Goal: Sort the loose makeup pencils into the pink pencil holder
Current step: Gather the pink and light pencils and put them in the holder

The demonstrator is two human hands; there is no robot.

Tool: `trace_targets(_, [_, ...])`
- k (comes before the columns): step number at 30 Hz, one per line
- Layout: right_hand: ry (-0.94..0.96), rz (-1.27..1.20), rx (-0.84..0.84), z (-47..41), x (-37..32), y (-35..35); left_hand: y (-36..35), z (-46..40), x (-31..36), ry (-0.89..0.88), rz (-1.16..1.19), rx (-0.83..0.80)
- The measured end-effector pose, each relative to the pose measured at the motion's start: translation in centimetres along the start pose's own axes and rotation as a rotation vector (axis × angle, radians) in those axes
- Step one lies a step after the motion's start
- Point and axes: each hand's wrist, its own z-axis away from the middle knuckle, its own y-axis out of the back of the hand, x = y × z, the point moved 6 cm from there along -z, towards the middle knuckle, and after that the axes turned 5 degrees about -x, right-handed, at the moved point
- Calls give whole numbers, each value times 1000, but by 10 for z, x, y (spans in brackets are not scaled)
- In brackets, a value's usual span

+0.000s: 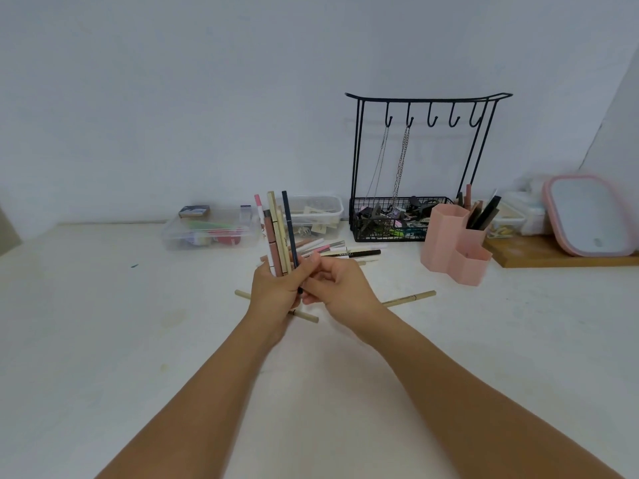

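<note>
From the head view, the left hand [273,292] was curled round a bunch of makeup pencils [278,236] held upright above the desk [103,323] — a pink one, a brownish one, 2 cream ones and a dark blue one fanned out above the fist. The right hand [340,288] sat just beside it, its fingers [313,262] bent inward and pinching the lower end of the dark blue pencil [289,229] against the left hand's grip. More loose pencils [340,252] lay in a heap on the desk right behind the hands, with 2 cream pencils [409,299] partly hidden under the wrists. The pink pencil holder [453,247] stood well to the right, apart from both hands — a few dark sticks already leaned in its tallest compartment. Behind it were a black wire rack [425,167] with hooks and chains, and 2 clear plastic boxes [211,229] to the left.
</note>
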Motion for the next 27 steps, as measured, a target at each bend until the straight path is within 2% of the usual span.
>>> trace_targets(9, [-2,54,47,-2,-1,10,4,-1,-3,53,-114,105])
trace_targets(11, [20,259,139,-7,-2,30,4,0,2,24,-112,110])
trace_targets(13, [-3,653,192,-10,0,49,7,-1,4,35,-110,118])
trace_targets(14, [-48,819,170,-11,5,55,9,-2,3,51,-104,123])
trace_targets(16, [-144,984,99,-10,14,61,11,-3,1,79,-89,127])
trace_targets(27, [-195,1086,40,-20,24,61,10,-1,2,116,-56,130])
